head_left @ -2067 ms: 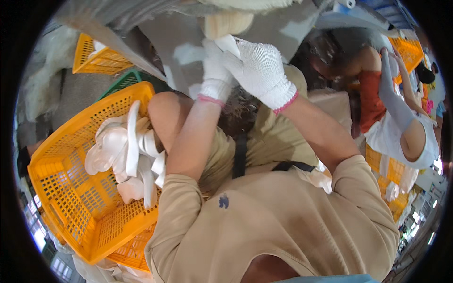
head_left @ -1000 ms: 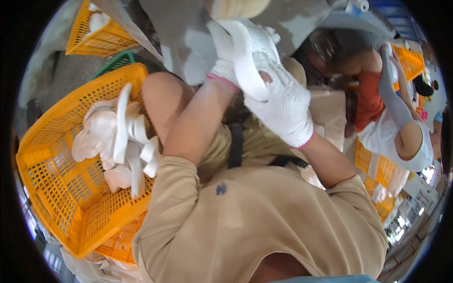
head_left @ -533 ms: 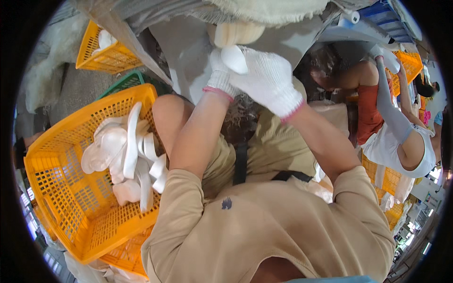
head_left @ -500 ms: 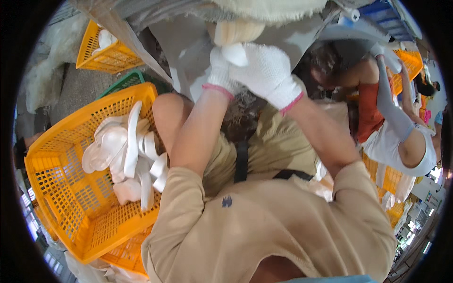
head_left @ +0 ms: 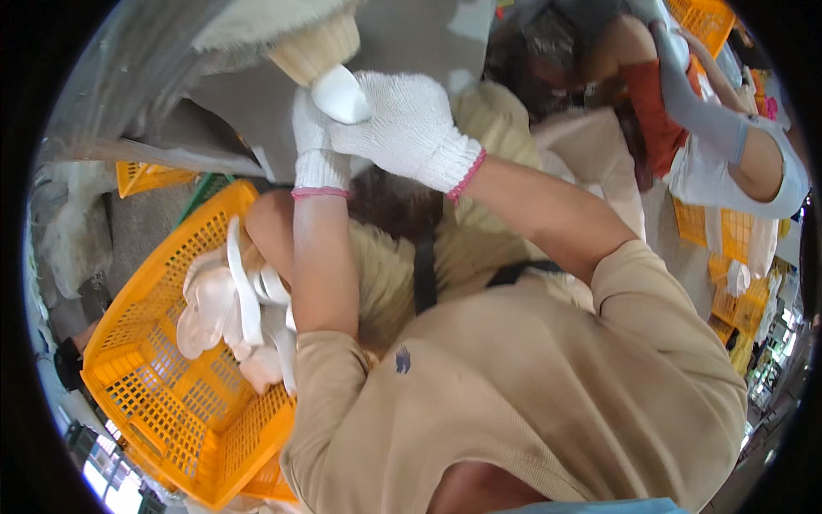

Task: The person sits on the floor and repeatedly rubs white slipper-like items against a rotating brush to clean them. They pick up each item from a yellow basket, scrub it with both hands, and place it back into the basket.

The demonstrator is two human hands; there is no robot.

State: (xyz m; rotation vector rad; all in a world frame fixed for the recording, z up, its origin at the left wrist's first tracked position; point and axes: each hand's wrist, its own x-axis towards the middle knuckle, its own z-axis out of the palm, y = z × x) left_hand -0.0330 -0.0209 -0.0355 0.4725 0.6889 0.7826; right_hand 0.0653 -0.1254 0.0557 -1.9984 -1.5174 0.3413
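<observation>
Both my hands are in white knit gloves with pink cuffs and sit close together at the upper middle. Between them they grip a smooth white piece (head_left: pixel 342 96) with a rounded end; the gloves hide the rest of it. My left hand (head_left: pixel 317 141) is wrapped behind and below the piece, its fingers mostly hidden. My right hand (head_left: pixel 399 128) closes over it from the right. The piece's upper end meets, or nearly meets, a cream ribbed cylinder (head_left: pixel 318 47). Behind that cylinder is a fuzzy off-white buffing wheel (head_left: pixel 257 24).
A yellow plastic basket (head_left: pixel 141 343) at my left holds several white, curved, sole-shaped pieces (head_left: pixel 244 291). Grey machine housing (head_left: pixel 411 43) rises behind my hands, with plastic sheeting (head_left: pixel 111 103) at left. To the right, a co-worker's grey sleeve (head_left: pixel 698 111) shows near stacked yellow baskets (head_left: pixel 728 231).
The whole view has shifted, so my hands and the wheel appear further left. The white piece stays in my grip beside the cylinder and now looks more tilted.
</observation>
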